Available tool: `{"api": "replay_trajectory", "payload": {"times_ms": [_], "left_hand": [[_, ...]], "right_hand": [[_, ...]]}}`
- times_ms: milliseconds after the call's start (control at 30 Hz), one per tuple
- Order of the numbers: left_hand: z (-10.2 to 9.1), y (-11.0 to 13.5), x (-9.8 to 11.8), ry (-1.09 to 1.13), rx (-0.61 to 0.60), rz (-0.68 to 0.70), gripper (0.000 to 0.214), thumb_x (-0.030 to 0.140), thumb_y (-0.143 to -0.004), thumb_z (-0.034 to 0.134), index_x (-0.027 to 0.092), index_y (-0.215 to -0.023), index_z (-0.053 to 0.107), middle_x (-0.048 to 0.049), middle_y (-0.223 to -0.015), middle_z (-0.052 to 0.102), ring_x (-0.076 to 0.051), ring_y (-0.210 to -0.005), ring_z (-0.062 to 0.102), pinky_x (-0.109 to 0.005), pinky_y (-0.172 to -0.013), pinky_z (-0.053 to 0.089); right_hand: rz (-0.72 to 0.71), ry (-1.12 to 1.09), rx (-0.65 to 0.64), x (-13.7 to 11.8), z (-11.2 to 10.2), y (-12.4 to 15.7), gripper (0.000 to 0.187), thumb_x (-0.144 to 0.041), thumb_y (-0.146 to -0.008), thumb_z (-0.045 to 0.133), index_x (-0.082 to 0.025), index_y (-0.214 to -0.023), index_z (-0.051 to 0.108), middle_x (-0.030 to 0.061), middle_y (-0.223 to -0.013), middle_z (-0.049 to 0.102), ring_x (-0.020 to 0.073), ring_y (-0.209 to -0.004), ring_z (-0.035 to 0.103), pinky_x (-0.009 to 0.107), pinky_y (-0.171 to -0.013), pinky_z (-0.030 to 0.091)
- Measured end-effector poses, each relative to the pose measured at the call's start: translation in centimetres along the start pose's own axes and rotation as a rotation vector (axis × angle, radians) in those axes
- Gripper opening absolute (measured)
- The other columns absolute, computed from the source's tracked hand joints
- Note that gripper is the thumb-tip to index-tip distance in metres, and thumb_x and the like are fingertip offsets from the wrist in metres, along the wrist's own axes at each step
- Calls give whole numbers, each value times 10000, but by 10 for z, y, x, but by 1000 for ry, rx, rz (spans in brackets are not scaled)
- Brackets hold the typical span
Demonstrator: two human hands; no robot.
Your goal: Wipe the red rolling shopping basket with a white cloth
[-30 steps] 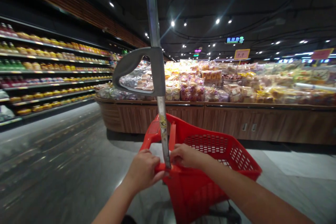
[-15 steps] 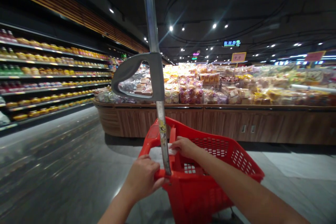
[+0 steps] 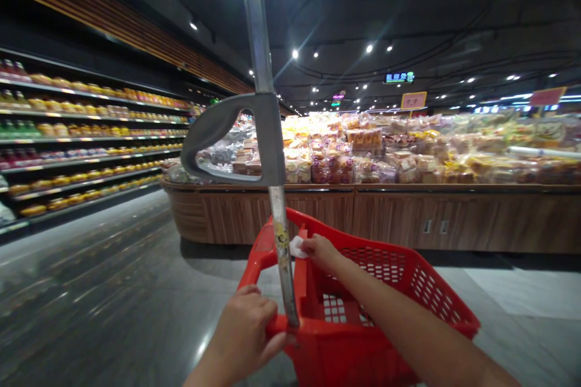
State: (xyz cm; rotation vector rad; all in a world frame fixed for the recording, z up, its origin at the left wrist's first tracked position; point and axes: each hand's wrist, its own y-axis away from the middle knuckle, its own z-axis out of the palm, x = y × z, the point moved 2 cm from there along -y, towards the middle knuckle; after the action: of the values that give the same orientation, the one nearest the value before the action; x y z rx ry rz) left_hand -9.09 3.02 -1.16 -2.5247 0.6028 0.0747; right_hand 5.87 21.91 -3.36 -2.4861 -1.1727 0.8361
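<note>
White wad (image 3: pixel 298 247) sits at the right hand's (image 3: pixel 321 254) fingertips, sticking out to their left, just beside the metal pole (image 3: pixel 284 254). Right fingers clamped on it, pinch grip; material unclear. Wad overlaps the red upright strip (image 3: pixel 300 287) below those fingers; can't tell if it's pressed on it.

Left hand (image 3: pixel 245 329) is nearer the camera, lower left of the right. Its fingers are wrapped over the cart handle (image 3: pixel 253 269), thumb along the near side, pole foot just right of the fingers. Underside of that grip hidden.

Red cart (image 3: pixel 349 354) body runs right from the left fingers; its perforated basket wall (image 3: pixel 381 263) is right of the right fingers, behind the forearm. Grey grip (image 3: pixel 273 139) on the pole, above both hands. Wood counter (image 3: pixel 313 214) with bagged goods (image 3: pixel 331 157) beyond the right fingers.
</note>
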Motion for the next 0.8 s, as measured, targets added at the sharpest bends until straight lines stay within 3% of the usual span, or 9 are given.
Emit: {"api": "replay_trajectory", "payload": {"times_ms": [133, 233, 367, 467, 533, 633, 667, 733, 800], "left_hand": [[2, 0, -3, 16, -18, -8, 344, 513, -723, 592, 202, -587, 535, -7, -577, 613, -177, -572, 565, -373, -744, 436], [0, -3, -7, 30, -23, -15, 375, 546, -720, 592, 197, -590, 551, -9, -584, 615, -168, -590, 572, -373, -782, 433], [-6, -7, -16, 54, -7, -25, 342, 544, -686, 635, 205, -667, 595, 0, -688, 651, -173, -711, 602, -402, -889, 395], [-11, 1, -13, -16, 153, -78, 401, 464, -675, 674, 233, -994, 602, -48, -1015, 670, -250, -975, 589, -529, -1011, 276], [-10, 14, 1, -63, 353, -144, 481, 366, -722, 645, 240, -1167, 515, -84, -1177, 608, -266, -1071, 555, -568, -1050, 216], [7, 34, 41, 35, 548, -125, 445, 264, -780, 580, 296, -1209, 466, -52, -1152, 618, -219, -1074, 562, -446, -1040, 340], [17, 39, 56, 84, 538, -94, 444, 269, -785, 572, 297, -1216, 468, -50, -1161, 618, -215, -1099, 553, -382, -997, 401], [41, 43, 84, 188, 397, -6, 527, 368, -743, 616, 257, -1238, 473, -88, -1202, 601, -238, -1099, 562, -324, -908, 477], [61, 44, 103, 272, 254, 45, 533, 344, -734, 619, 250, -1238, 477, -72, -1126, 652, -209, -995, 623, -250, -814, 515]], "right_hand": [[-95, -84, -80, -18, -1, 42, 253, -65, -729, 538, -201, -859, 707, 14, -791, 615, 125, -709, 535, 203, -642, 374], [-120, -277, -92, -28, -11, 65, 295, -17, -693, 515, -189, -844, 701, 11, -823, 660, 128, -754, 579, 202, -689, 407], [85, -502, 112, -29, -33, 101, 239, -82, -730, 516, -180, -898, 655, 11, -836, 672, 142, -750, 594, 231, -692, 433], [248, -597, 264, -29, -42, 140, 100, -179, -742, 568, -177, -828, 619, 17, -788, 647, 163, -709, 581, 256, -653, 439], [307, -616, 290, -33, -41, 167, 31, -211, -741, 589, -184, -749, 603, 19, -750, 632, 174, -697, 576, 261, -634, 436], [333, -554, 268, -46, -29, 197, 27, -195, -739, 593, -206, -718, 608, 14, -730, 626, 179, -698, 573, 263, -633, 423], [320, -529, 247, -51, -23, 203, 39, -189, -740, 590, -214, -727, 617, 13, -737, 631, 180, -703, 574, 264, -638, 421], [247, -519, 172, -62, -12, 210, 63, -190, -741, 588, -227, -747, 639, 12, -748, 646, 179, -704, 580, 264, -643, 422], [145, -570, 76, -73, -6, 212, 85, -197, -741, 589, -235, -757, 663, 7, -753, 663, 174, -702, 592, 260, -653, 430]]}}
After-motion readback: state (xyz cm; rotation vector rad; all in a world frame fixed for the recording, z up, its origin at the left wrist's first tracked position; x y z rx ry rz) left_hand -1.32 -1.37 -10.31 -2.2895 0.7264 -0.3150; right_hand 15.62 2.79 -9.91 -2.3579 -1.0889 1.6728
